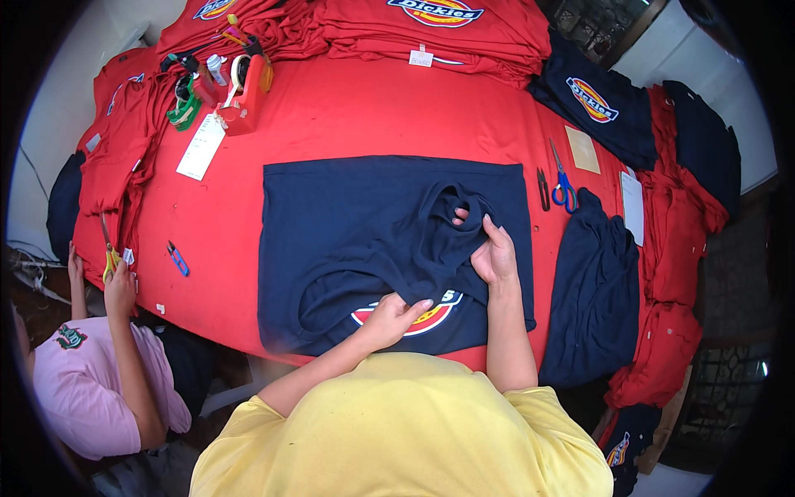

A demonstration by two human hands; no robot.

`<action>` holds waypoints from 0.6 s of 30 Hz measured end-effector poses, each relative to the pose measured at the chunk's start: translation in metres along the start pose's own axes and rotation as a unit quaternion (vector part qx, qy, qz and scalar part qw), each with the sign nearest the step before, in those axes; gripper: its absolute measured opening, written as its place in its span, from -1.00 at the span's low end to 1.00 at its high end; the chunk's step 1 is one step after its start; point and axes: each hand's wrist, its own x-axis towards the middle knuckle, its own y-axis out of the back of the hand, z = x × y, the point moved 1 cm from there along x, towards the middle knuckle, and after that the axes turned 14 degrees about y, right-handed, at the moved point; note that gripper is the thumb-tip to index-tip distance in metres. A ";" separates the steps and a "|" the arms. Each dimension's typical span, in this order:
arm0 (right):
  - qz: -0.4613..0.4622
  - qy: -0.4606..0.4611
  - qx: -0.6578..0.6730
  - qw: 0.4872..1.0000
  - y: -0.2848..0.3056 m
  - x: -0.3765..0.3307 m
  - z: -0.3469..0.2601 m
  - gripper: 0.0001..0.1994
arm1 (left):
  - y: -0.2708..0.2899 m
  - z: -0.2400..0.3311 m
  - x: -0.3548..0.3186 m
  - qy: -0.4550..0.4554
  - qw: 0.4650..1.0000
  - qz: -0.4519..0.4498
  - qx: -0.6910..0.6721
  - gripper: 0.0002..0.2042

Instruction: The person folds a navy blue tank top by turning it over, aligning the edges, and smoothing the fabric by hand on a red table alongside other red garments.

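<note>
A navy T-shirt (373, 257) lies partly bunched on the red-covered table, over flat navy fabric with a printed oval logo showing near my body. My left hand (393, 321) pinches the shirt's cloth beside that logo, thumb on top and fingers partly hidden in the folds. Farther right, my right hand (495, 255) grips a rolled opening of the same shirt. Fingertips peek through this opening, while the thumb side stays outside against the fabric.
Blue-handled scissors (565, 192) and dark thread snips (543, 190) lie right of the shirt, near a crumpled navy garment (592, 290). Blue snips (178, 258) lie left. Behind stand a red tape dispenser (242, 103) and red shirt piles (431, 41). At left, another person holds yellow-handled scissors (110, 261).
</note>
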 end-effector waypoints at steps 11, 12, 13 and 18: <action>-0.014 0.010 -0.016 1.000 0.000 0.000 0.000 -0.66 | -0.001 -0.003 0.001 -0.004 1.000 0.000 -0.010 -0.68; -0.013 0.008 -0.015 1.000 0.000 0.000 0.000 -0.66 | -0.001 -0.003 0.001 -0.003 1.000 -0.001 -0.009 -0.68; -0.011 0.008 -0.013 1.000 0.000 0.000 0.000 -0.66 | -0.001 -0.003 0.001 -0.002 1.000 -0.004 -0.008 -0.68; -0.017 0.013 -0.013 1.000 0.001 0.000 0.001 -0.66 | -0.001 -0.001 0.000 -0.001 1.000 0.000 -0.001 -0.68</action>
